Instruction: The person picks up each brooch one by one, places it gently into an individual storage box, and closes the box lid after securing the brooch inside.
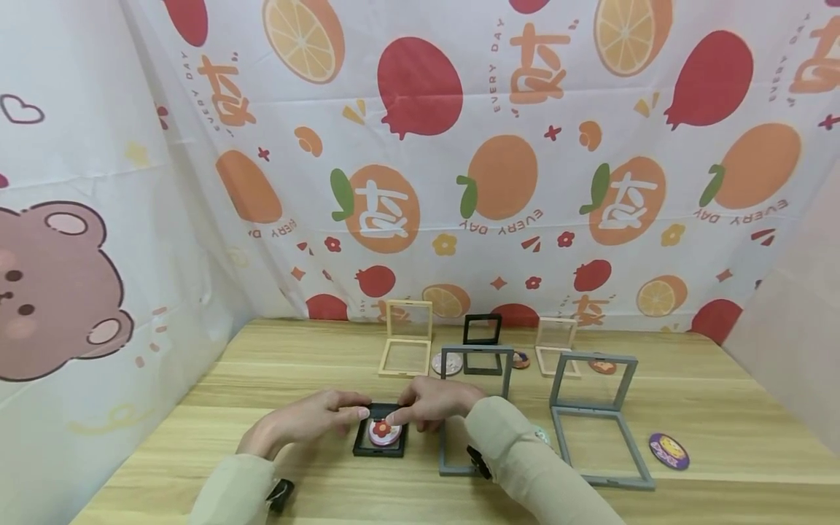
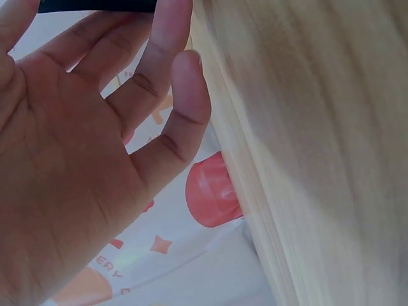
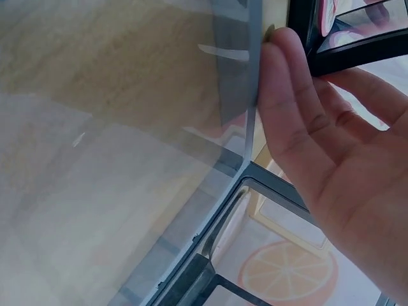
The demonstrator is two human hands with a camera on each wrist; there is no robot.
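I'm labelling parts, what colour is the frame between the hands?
The frame is black, seen best in the head view.

Fruit-print cloth (image 1: 446, 164), wood-grain table (image 1: 735, 430), cropped bear print (image 1: 65, 284), apparently

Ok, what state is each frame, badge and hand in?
Front black frame: seems part open
Flower badge: face up in that frame
Left hand: holding that frame
Right hand: holding that frame
Left gray frame: open
Right gray frame: open
Left cream frame: open
Rear black frame: open
Right cream frame: open
Purple badge: loose
Pale badge: loose
Orange badge: loose
Blue-orange badge: loose
Green badge: partly hidden
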